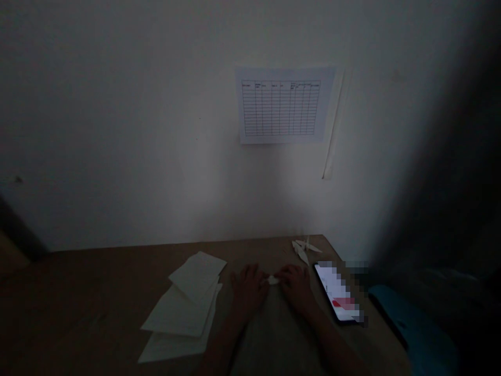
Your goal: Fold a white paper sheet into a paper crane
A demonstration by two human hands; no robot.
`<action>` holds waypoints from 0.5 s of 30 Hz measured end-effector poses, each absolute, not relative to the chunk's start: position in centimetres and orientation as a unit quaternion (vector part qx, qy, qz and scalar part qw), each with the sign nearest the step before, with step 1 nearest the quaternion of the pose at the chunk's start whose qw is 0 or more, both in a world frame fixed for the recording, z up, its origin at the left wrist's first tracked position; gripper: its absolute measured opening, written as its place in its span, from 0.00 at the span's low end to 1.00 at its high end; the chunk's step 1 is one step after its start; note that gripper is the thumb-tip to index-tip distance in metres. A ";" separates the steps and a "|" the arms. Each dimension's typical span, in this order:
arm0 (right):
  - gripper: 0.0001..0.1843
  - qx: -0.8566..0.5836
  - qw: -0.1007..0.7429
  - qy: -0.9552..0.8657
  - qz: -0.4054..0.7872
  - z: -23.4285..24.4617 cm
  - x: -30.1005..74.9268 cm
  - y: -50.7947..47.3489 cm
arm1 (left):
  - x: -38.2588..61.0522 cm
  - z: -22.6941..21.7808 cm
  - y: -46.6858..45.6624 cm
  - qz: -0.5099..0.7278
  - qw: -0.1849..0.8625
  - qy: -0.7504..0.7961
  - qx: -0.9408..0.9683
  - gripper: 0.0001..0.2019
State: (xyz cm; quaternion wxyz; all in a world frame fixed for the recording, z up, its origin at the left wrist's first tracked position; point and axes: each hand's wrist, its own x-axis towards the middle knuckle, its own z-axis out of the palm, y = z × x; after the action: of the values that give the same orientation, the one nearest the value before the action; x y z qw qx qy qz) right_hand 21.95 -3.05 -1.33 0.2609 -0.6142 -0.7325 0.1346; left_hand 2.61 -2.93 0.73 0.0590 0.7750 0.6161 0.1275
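A small white piece of folded paper (273,280) lies low over the table between my two hands. My left hand (249,287) grips its left end with thumb and forefinger, the other fingers bent toward the table. At the right end, my right hand (295,284) pinches the same paper, its fingers curled. The dim light hides the exact fingertip contact and the paper's folds. Beyond my right hand lie several narrow, pointed folded paper pieces (300,251). Left of my left hand, sheets of white paper (183,308) overlap in a loose pile.
A phone (337,293) with a lit screen lies right of my right forearm. The brown table (97,297) meets a pale wall (117,130), where a printed grid sheet (281,107) hangs. Past the table's right edge is a blue object (415,324), partly in shadow.
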 end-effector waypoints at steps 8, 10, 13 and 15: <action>0.11 -0.636 0.270 -0.711 0.128 -1.1 21.4 -2.8 | 3.3 0.5 -3.0 0.155 0.050 0.626 0.762 0.14; 0.11 -0.637 0.270 -0.710 0.127 -0.9 21.3 -2.8 | 3.2 0.7 -2.9 0.152 0.057 0.626 0.762 0.14; 0.10 -0.637 0.273 -0.710 0.126 -0.5 21.1 -2.9 | 3.0 1.0 -2.8 0.139 0.073 0.628 0.762 0.14; 0.09 -0.639 0.267 -0.711 0.122 -0.4 21.1 -2.9 | 3.0 1.3 -2.6 0.133 0.079 0.629 0.762 0.15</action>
State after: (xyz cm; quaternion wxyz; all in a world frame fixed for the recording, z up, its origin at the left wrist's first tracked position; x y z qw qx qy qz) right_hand 21.05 -2.85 -0.40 0.2671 -0.6389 -0.7110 0.1222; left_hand 3.00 -2.64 1.25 0.0791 0.7615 0.6294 0.1331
